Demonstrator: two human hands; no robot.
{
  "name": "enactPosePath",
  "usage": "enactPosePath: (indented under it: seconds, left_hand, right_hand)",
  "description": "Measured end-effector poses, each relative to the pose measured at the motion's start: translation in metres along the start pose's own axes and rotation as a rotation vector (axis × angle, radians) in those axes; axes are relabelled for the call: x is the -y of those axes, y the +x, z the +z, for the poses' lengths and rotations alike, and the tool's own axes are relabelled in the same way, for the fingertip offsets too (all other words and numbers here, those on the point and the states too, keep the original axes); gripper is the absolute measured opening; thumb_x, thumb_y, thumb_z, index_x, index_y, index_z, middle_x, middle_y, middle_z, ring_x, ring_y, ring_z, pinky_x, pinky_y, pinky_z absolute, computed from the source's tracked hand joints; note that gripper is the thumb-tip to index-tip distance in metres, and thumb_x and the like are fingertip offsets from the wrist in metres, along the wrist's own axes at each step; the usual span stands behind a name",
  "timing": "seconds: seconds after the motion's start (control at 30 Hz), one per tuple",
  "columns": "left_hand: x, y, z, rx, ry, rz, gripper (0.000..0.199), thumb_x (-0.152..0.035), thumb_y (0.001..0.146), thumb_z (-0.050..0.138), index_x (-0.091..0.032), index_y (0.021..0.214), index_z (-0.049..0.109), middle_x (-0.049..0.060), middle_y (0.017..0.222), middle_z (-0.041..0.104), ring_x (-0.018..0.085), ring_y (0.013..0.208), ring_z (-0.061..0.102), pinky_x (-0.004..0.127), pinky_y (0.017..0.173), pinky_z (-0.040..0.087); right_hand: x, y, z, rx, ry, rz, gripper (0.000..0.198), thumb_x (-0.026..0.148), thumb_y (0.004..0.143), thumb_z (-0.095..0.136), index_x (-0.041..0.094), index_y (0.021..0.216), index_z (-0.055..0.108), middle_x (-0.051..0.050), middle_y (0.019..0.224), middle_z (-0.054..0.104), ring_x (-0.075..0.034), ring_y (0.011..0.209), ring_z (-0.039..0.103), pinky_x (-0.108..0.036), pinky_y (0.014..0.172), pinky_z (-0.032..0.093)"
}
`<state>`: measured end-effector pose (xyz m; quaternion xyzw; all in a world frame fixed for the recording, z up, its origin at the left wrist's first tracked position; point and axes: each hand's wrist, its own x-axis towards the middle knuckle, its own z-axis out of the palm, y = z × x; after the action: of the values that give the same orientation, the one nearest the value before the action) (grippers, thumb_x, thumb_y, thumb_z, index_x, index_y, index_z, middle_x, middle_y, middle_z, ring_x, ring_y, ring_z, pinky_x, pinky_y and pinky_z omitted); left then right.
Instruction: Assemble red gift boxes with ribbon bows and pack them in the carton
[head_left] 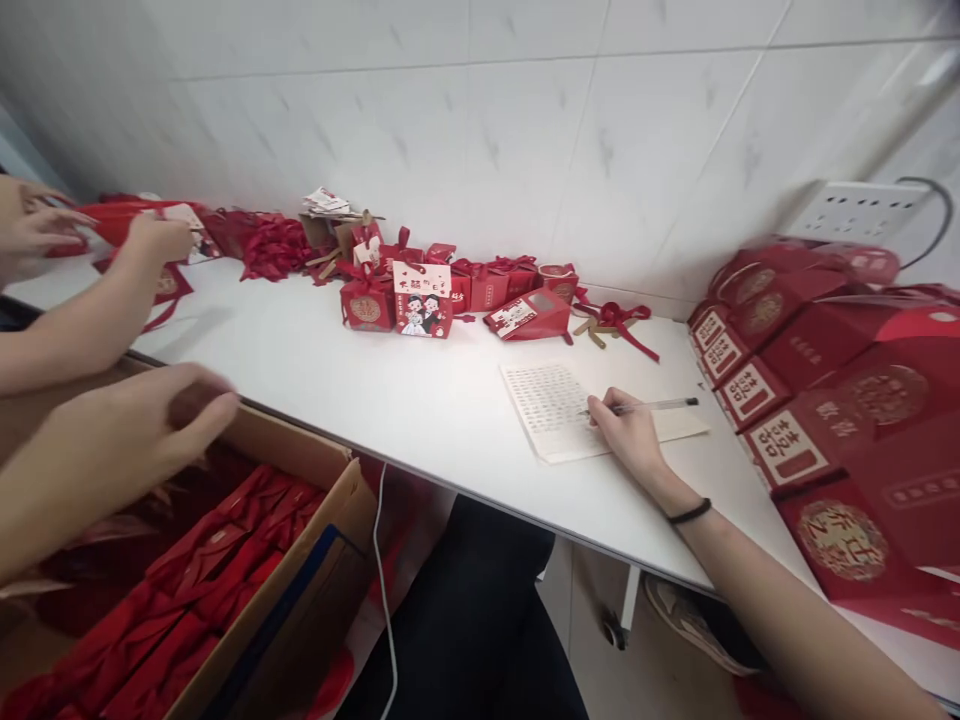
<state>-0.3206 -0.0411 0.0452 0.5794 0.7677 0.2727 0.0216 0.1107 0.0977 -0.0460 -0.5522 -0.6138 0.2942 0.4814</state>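
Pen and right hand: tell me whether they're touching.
Touching. The head view shows the pen held in the grip of the right hand, its dark end sticking out beyond.

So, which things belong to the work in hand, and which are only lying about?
In use:
- pen, in the right hand
- written paper, under the pen
- perhaps carton, below left hand

Seemingly lying about:
- loose red ribbon
- white cable
- power strip

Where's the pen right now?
Right of centre in the head view, the pen is in the right hand, its tip over the written sheet.
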Motion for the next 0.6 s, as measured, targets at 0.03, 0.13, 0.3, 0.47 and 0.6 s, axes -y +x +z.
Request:
enactPosePath:
  seconds: [0.03,0.13,0.3,0.47,0.6]
  left_hand:
    - [-0.025,0.011,0.003,-0.027,0.005,0.081,0.034,-0.055,0.07,0.043,-0.028,0.082,0.059,-0.008,0.075,0.058,0.025,0.095,0.058,0.046,0.097,0.039]
    - [-0.108,0.045,0.052,0.165,-0.248,0.292,0.025,-0.043,0.069,0.05,-0.019,0.07,0.059,-0.001,0.071,0.061,0.019,0.074,0.06,0.039,0.084,0.048]
    - [-0.204,0.083,0.183,0.432,-0.611,0.17,0.014,-0.023,0.076,0.05,-0.013,0.072,0.059,0.006,0.069,0.064,0.016,0.067,0.061,0.03,0.07,0.051]
    - [-0.226,0.085,0.249,0.335,-0.525,0.173,0.018,-0.019,0.081,0.043,-0.015,0.08,0.061,0.008,0.084,0.067,0.02,0.082,0.061,0.032,0.079,0.047]
    - [-0.222,0.083,0.259,0.364,-0.431,0.237,0.009,-0.018,0.075,0.053,-0.017,0.078,0.061,0.006,0.083,0.067,0.021,0.081,0.061,0.032,0.08,0.046]
  right_hand:
    - [0.0,-0.001,0.001,0.016,0.002,-0.007,0.036,0.047,0.066,0.056,0.02,0.05,0.04,-0.001,0.048,0.049,-0.012,0.048,0.044,-0.023,0.048,0.034]
    - [0.001,-0.004,0.004,0.075,0.007,-0.024,0.037,0.049,0.067,0.055,0.02,0.05,0.039,-0.001,0.048,0.05,-0.012,0.047,0.043,-0.023,0.048,0.033]
    - [-0.003,-0.004,0.011,0.105,0.0,-0.027,0.035,0.046,0.069,0.052,0.02,0.051,0.038,0.0,0.045,0.048,-0.012,0.043,0.039,-0.023,0.044,0.028]
    - [-0.011,-0.002,0.013,0.128,-0.02,-0.003,0.032,0.042,0.07,0.05,0.02,0.052,0.036,0.001,0.045,0.047,-0.011,0.043,0.037,-0.022,0.043,0.027]
    - [-0.011,-0.003,0.012,0.135,-0.035,0.022,0.031,0.039,0.069,0.051,0.02,0.052,0.033,0.003,0.043,0.042,-0.01,0.043,0.033,-0.022,0.043,0.024]
